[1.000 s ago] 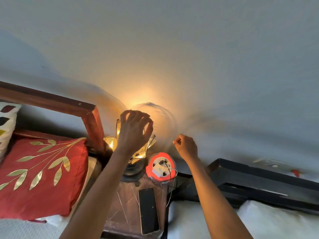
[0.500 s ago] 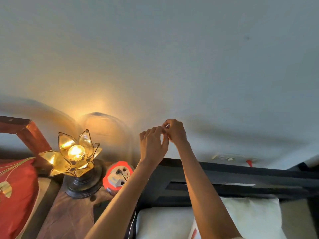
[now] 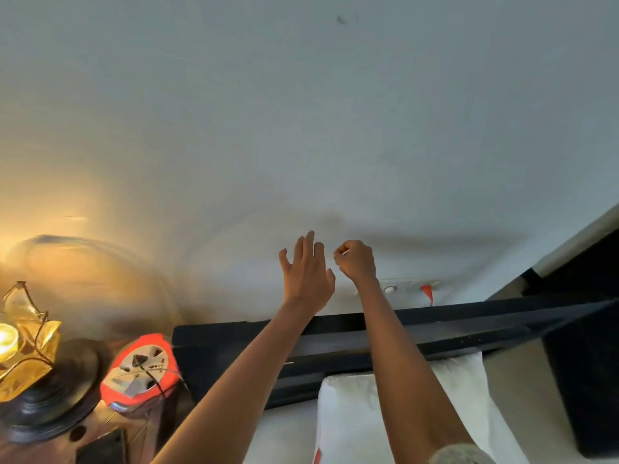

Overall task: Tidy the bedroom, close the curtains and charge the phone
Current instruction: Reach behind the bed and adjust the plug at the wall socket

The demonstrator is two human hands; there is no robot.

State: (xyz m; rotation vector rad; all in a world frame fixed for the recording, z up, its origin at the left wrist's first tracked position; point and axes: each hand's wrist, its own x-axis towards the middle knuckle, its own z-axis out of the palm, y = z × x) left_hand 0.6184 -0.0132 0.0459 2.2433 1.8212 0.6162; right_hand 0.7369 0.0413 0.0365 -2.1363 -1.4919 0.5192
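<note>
My right hand (image 3: pixel 356 262) is a closed fist in front of the wall, and a thin white cable end (image 3: pixel 345 252) sticks out of it. Just to its left, my left hand (image 3: pixel 306 269) is open with fingers spread and holds nothing. The dark phone (image 3: pixel 102 447) lies flat on the wooden bedside table (image 3: pixel 134 440) at the bottom left, partly cut off by the frame. Behind the phone stands a red and white extension reel (image 3: pixel 140 373) with a dark cord plugged into it. A white wall socket (image 3: pixel 397 285) sits just below my right wrist.
A lit gold petal lamp (image 3: pixel 23 343) on a dark round base stands at the far left. A black headboard (image 3: pixel 469 324) runs along the wall under my arms, with a white pillow (image 3: pixel 462 396) below it. A red tag (image 3: pixel 427 292) hangs by the socket.
The view has swung right, so lamp and reel now sit at the left edge. My left hand left the lamp, met the right hand, then opened and drew apart.
</note>
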